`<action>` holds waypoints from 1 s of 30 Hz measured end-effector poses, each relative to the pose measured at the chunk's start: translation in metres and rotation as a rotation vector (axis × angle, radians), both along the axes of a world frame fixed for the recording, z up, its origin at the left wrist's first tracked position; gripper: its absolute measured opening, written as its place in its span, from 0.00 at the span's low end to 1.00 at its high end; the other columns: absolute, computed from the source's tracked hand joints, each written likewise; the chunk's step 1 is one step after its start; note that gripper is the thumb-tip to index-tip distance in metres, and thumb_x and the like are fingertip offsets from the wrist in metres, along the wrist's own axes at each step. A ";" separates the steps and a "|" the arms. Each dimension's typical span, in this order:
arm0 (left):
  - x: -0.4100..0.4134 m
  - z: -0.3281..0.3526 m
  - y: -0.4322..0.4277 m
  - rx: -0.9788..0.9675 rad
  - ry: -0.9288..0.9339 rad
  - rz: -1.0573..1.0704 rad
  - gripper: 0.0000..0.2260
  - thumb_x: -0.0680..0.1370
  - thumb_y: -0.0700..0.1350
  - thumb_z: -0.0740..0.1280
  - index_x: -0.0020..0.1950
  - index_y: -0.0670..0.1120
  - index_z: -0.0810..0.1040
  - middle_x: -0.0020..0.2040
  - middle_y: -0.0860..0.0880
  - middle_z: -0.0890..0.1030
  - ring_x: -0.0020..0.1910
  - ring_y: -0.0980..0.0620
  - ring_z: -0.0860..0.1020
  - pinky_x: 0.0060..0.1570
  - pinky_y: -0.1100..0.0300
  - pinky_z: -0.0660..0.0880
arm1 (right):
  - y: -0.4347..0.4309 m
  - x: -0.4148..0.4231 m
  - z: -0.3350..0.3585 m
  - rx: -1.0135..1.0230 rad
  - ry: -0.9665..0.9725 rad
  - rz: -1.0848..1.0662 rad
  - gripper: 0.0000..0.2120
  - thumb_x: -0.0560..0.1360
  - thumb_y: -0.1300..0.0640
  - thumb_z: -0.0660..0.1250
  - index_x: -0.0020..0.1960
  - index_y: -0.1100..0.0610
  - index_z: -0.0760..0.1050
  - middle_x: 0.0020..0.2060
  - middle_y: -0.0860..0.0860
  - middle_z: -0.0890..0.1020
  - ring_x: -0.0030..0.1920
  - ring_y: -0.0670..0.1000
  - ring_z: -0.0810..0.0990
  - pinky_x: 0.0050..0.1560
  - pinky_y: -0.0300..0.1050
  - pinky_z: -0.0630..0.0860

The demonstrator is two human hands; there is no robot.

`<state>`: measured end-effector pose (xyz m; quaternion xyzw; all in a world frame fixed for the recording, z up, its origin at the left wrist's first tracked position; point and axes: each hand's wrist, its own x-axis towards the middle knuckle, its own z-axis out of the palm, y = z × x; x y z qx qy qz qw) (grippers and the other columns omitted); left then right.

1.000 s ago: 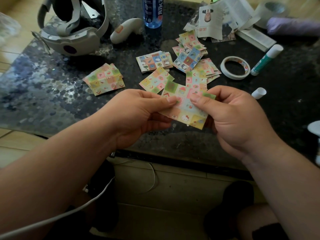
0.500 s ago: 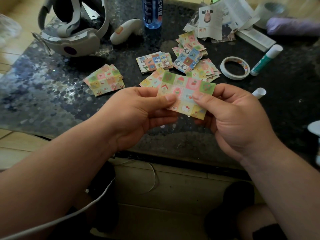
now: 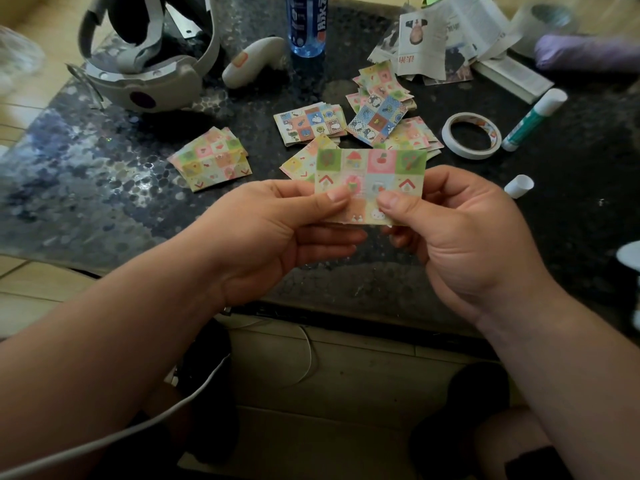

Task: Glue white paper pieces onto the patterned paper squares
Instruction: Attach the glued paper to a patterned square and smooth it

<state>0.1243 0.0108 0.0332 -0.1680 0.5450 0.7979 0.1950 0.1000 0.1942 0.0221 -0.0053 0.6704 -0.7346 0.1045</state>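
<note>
Just past the near edge of the tabletop (image 3: 104, 209), the left hand (image 3: 277, 233) and right hand (image 3: 460, 237) each keep a pinching grip on the lower edge of one patterned paper square (image 3: 370, 168). Dark surface shows left of the hands. Farther off lie stacks of squares (image 3: 211, 157), a tape roll (image 3: 471, 135) and a glue stick (image 3: 533, 119).

— What does the square (image 3: 370, 168) hide?
— Its own back, fingers of the left hand (image 3: 277, 233) and right hand (image 3: 460, 244), and part of a stack (image 3: 299, 164) just beyond it.
— Cut off?
— Far beyond it, bottle (image 3: 307, 26) and headset (image 3: 145, 74), by the top edge; right of it, a white thing (image 3: 632, 258). The purple thing (image 3: 581, 57) is blurred.
</note>
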 end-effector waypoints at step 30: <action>0.000 -0.039 0.003 -0.397 0.031 0.124 0.11 0.78 0.45 0.73 0.40 0.39 0.84 0.34 0.44 0.79 0.34 0.48 0.75 0.37 0.56 0.76 | -0.033 0.010 -0.028 0.076 -0.170 -0.125 0.27 0.71 0.67 0.78 0.63 0.50 0.71 0.46 0.51 0.87 0.41 0.46 0.87 0.36 0.37 0.79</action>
